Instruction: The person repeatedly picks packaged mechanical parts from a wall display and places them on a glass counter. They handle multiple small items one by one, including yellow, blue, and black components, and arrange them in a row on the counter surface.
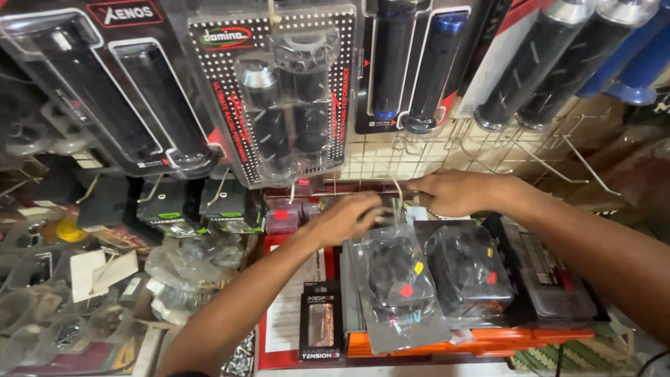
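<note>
Clear plastic packets fill the head view, and both hands meet at a small packet (392, 208) near the middle of the frame, at the foot of the white wire display grid (447, 150). The left hand (345, 218) comes in from 7 o'clock, its fingers curled and pressed together over the packet's left end. The right hand (450, 192) comes in from 4 o'clock, knuckles up, fingers bent down onto the packet's right end; whether they pinch it cannot be told. Most of the packet is hidden between the hands, so its long axis and which way it points cannot be read.

Just below the hands, toward 6 o'clock, two bagged black parts (426, 276) lie side by side on a stack of flat packs, their long axes running from 12 to 6 o'clock. A black carded tensioner pack (321, 324) stands at 7 o'clock of them. Above, at 12 o'clock, a blister pack of black handlebar grips (283, 98) hangs upright.
</note>
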The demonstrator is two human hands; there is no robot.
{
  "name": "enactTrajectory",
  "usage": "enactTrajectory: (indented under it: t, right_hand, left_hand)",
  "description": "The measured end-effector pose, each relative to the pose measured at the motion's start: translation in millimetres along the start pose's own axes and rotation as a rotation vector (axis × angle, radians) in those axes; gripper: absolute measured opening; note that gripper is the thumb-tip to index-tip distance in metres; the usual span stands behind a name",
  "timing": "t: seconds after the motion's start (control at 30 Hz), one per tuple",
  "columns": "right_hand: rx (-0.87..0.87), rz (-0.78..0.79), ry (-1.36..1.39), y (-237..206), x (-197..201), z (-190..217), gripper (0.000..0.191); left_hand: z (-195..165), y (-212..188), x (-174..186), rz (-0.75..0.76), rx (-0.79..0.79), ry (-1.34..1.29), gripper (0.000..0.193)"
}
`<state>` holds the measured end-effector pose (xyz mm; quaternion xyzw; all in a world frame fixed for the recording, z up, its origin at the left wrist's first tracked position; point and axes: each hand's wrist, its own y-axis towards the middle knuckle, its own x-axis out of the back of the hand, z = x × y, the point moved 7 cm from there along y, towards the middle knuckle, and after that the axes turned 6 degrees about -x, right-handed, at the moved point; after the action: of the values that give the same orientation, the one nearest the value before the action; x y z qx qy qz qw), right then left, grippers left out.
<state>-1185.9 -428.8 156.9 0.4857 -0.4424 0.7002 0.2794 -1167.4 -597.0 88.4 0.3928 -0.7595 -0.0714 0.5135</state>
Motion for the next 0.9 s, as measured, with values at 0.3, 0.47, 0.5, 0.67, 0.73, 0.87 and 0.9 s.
enactTrajectory:
  t: [0.3, 0.47, 0.5, 0.67, 0.73, 0.87, 0.9]
  right_hand:
    - [0.168, -0.099, 0.267, -50.7, 33.1, 49.9, 0.037]
    - [0.226, -0.245, 0.209, -88.7, 49.4, 76.8, 0.042]
    - [0.242, -0.281, 0.170, -96.7, 51.7, 82.0, 0.041]
    - [0.460, -0.491, 0.176, -134.7, 65.3, 105.9, 0.025]
    - [0.396, -0.492, 0.217, -136.4, 63.5, 103.5, 0.017]
    - [0.240, -0.583, 0.294, -135.7, 65.1, 92.2, 0.015]
    - [0.259, -0.603, 0.352, -134.3, 66.3, 93.5, 0.014]
  left_hand:
    - [-66.2, -6.1, 64.3, -0.271, 0.013, 0.129, 0.016]
    - [-83.1, -6.8, 64.0, -0.156, -0.021, 0.423, 0.015]
    - [-87.9, -5.9, 64.5, -0.143, -0.036, 0.462, 0.016]
    - [-99.8, -7.0, 71.8, -0.171, 0.026, 0.483, 0.014]
    - [-93.6, -8.1, 73.5, -0.207, 0.099, 0.411, 0.017]
    - [-59.4, -8.7, 72.3, -0.426, 0.298, -0.202, 0.025]
    - [-43.3, -12.8, 63.0, -0.450, 0.464, -0.487, 0.032]
